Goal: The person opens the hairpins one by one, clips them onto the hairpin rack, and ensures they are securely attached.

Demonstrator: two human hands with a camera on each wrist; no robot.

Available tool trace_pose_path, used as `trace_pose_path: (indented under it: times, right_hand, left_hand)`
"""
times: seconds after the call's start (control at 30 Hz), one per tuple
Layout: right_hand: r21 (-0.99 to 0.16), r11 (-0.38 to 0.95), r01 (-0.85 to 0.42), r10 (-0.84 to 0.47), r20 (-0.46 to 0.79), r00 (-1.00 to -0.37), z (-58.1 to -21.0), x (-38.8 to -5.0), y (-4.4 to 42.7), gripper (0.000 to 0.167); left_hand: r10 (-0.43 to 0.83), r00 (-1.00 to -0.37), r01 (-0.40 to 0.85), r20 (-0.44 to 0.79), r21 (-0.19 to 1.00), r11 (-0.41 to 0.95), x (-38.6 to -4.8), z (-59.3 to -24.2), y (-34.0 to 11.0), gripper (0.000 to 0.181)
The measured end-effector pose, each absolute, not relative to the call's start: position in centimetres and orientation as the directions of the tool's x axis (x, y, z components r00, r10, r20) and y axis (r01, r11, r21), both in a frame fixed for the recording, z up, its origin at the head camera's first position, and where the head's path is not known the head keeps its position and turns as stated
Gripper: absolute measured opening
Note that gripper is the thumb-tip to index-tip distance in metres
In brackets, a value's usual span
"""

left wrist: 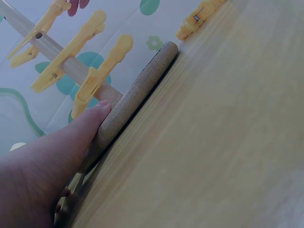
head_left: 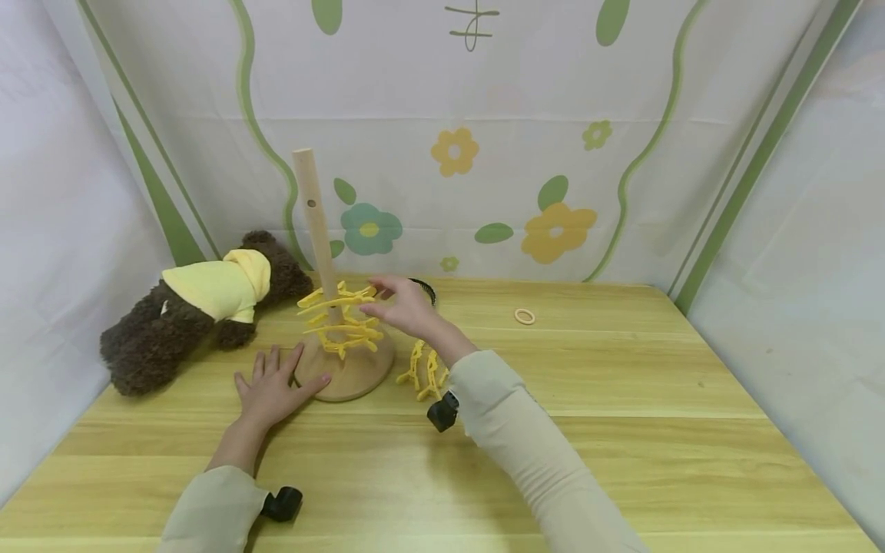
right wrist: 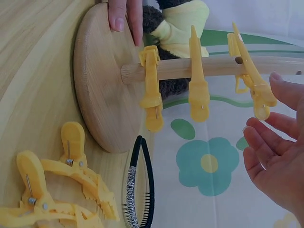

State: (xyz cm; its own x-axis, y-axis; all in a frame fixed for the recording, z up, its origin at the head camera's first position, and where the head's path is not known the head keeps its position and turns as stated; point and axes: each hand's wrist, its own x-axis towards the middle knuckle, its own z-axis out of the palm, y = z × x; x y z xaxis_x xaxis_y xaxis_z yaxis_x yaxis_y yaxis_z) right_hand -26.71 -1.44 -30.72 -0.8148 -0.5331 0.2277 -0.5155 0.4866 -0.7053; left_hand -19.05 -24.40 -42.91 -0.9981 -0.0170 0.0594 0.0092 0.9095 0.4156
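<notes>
Yellow plastic spring clips [right wrist: 153, 92] with slim jaws and rounded ends sit one above another on an upright wooden post [head_left: 313, 207]. The post rises from a round wooden base [right wrist: 97, 80]. My right hand [head_left: 408, 309] is at the top clip [right wrist: 259, 92], pinching its rounded end between thumb and fingers; this clip tilts against the ones below. My left hand [head_left: 271, 390] lies with fingers spread at the base's left side, its thumb resting on the rim. Right of the base, more yellow clips [right wrist: 73, 147] lie on the table, partly hidden by my right sleeve in the head view.
A brown plush bear [head_left: 217, 296] in a yellow hoodie lies at the table's left. Behind my right hand is a black toothed headband [right wrist: 132, 190] with a glittery band. A small pale ring [head_left: 524, 316] lies farther right. Flower-printed cloth [head_left: 498, 92] stands behind the table.
</notes>
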Motion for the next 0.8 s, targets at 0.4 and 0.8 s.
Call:
trace_pose_path:
  times: [0.4, 0.8]
  right_hand:
    - [-0.761, 0.412, -0.5, -0.49, 0.278, -0.826, -30.8, -26.1, 2.4, 0.05]
    - [-0.799, 0.363, -0.48, -0.395, 0.334, -0.856, -32.3, -22.4, 6.9, 0.04]
  left_hand:
    - [-0.021, -0.998, 0.005, 0.058, 0.413, 0.911, -19.0, -42.9, -24.6, 0.091]
    - [-0.02, -0.998, 0.006, 0.058, 0.413, 0.911, -18.9, -42.9, -24.4, 0.09]
